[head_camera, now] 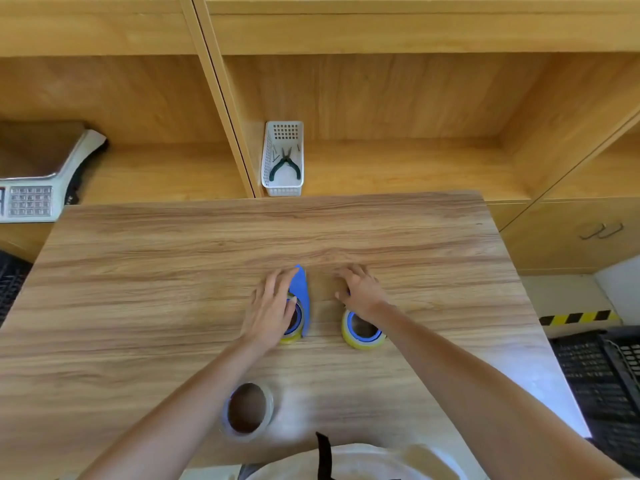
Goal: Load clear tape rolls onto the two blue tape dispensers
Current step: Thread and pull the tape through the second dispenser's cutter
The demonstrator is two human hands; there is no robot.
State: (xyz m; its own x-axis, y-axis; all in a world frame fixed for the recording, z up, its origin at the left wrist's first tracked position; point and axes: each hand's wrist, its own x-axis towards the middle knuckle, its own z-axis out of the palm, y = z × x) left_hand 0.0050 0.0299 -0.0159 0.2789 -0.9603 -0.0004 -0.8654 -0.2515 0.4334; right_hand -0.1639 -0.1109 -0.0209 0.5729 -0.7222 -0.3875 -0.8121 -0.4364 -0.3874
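Note:
Two blue tape dispensers lie side by side in the middle of the wooden table [173,271]. The left dispenser [300,285] carries a yellowish clear tape roll [292,336], and my left hand [273,306] rests over it with the thumb on the roll. The right dispenser [367,336] also holds a clear tape roll [349,336]; its front half is hidden under my right hand [360,289], whose fingers curl around it. A third clear tape roll [247,410] lies flat near the table's front edge, partly behind my left forearm.
A white basket [283,190] with green-handled pliers [284,164] stands in the shelf behind the table. A weighing scale [31,199] sits at the far left. Black crates [606,375] stand on the floor at the right, by a yellow-black striped strip [576,317].

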